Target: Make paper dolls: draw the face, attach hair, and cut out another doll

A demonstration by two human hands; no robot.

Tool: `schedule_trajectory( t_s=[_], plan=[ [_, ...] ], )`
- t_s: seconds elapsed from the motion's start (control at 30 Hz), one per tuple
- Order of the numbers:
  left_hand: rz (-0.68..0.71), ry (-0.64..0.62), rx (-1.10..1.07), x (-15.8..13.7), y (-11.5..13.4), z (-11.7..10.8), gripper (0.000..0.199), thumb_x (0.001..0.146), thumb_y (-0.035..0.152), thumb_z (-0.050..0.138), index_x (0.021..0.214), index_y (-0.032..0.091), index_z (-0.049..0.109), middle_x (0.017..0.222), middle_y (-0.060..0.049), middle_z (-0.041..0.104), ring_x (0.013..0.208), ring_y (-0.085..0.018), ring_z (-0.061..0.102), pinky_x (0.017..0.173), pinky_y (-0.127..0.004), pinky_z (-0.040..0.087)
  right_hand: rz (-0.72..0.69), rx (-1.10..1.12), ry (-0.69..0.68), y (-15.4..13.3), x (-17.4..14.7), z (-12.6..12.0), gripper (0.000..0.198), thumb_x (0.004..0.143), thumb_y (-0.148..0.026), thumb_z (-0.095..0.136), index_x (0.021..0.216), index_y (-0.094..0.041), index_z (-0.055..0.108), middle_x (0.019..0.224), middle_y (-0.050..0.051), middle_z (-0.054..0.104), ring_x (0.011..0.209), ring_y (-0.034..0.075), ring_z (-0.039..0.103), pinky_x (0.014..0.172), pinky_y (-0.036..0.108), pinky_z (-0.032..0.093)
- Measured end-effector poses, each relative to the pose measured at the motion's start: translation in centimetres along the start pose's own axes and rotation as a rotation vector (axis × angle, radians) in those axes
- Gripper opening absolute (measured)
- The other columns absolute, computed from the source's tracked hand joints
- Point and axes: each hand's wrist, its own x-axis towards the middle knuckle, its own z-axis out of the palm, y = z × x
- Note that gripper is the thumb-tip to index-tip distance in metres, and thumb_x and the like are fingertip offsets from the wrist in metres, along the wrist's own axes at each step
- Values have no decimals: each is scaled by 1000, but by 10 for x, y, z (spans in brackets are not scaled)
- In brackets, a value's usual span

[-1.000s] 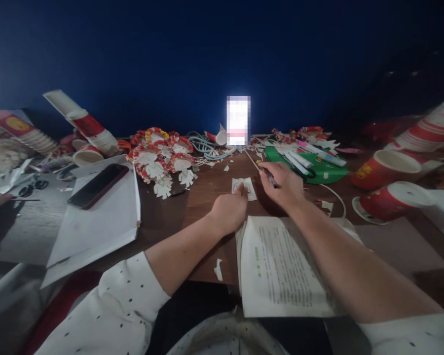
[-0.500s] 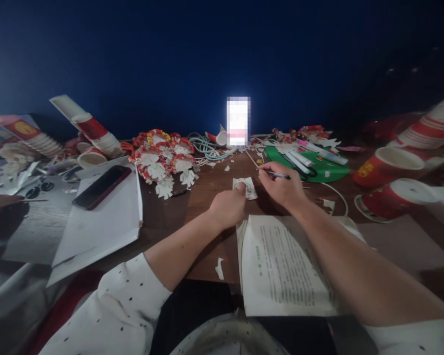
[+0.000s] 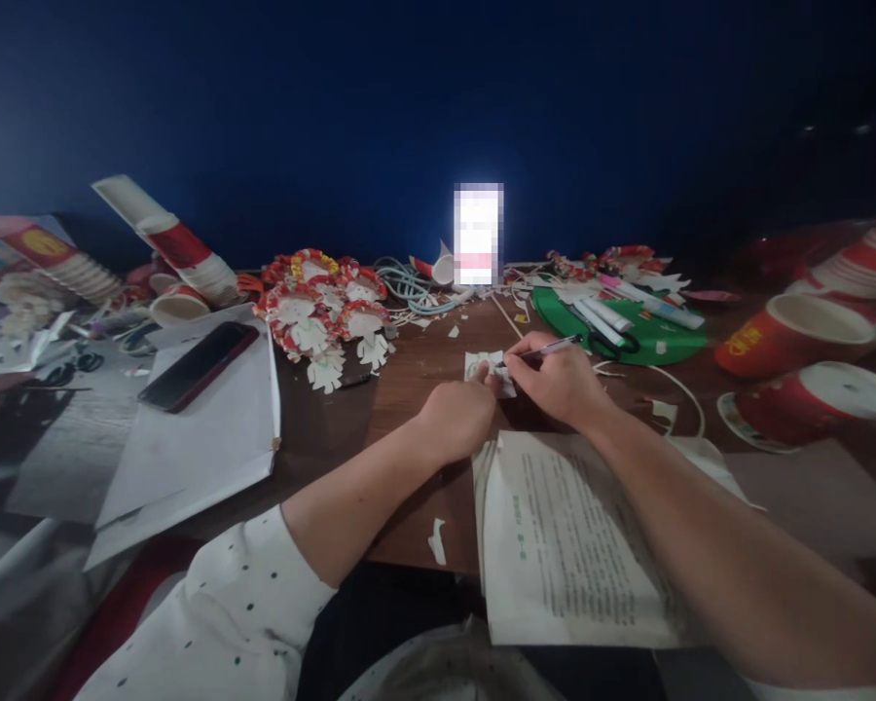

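Observation:
In the middle of the table lies a small white piece of paper with some dark lines on it. My left hand presses the paper down, its fingers mostly curled and their tips on the near part of the sheet. A pen is pinched in my right hand, its back end pointing up to the right. The pen's tip is hidden by my fingers, close to the paper's right edge; whether it touches cannot be told. Just below both hands is a printed booklet, partly under my right forearm.
Red-and-white paper-cup crafts are heaped at the back left. A dark phone rests on a white board. Markers lie on a green sheet. Paper cups stand at right; a lit screen is behind.
My right hand has moved left and down, bringing the pen to the paper's right edge. My left hand stays on the paper, its fingers slightly shifted. The view has shifted slightly.

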Motion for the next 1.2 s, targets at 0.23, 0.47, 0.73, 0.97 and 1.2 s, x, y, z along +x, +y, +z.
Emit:
schedule_trajectory(
  t_s=[0.23, 0.47, 0.73, 0.97, 1.2],
  plan=[
    [1, -15, -15, -1, -1, -1, 44, 91, 12, 36, 133, 7, 45, 145, -26, 47, 92, -26, 72, 72, -37, 59, 14, -54, -37, 3, 1, 2, 15, 82, -30, 57, 77, -20, 67, 76, 6, 73, 71, 21, 67, 68, 31, 47],
    [12, -11, -36, 0, -3, -1, 41, 92, 12, 34, 131, 9, 46, 146, -25, 47, 97, -25, 71, 76, -35, 58, -9, -43, -42, 4, 1, 2, 15, 82, -29, 58, 75, -20, 67, 77, 6, 73, 71, 20, 67, 68, 30, 47],
    [32, -22, -54, 0, -8, -1, 41, 89, 14, 42, 129, 9, 48, 142, -24, 51, 94, -27, 72, 74, -35, 58, 11, -90, -87, 1, 1, -2, 15, 80, -29, 58, 73, -20, 66, 72, 5, 72, 65, 19, 63, 64, 29, 43],
    [35, -42, -66, 0, -8, -3, 43, 89, 14, 42, 131, 9, 46, 142, -25, 51, 98, -28, 71, 77, -37, 58, -4, -83, -85, -1, 0, -4, 13, 78, -28, 58, 70, -21, 65, 64, 3, 68, 58, 17, 59, 59, 28, 41],
    [16, -45, -67, 1, -8, 0, 46, 89, 14, 43, 135, 10, 44, 132, -23, 60, 96, -27, 72, 76, -35, 57, 6, -72, -102, -4, 1, -8, 14, 76, -28, 59, 64, -21, 62, 57, 1, 64, 52, 15, 54, 54, 27, 39]
  ],
)
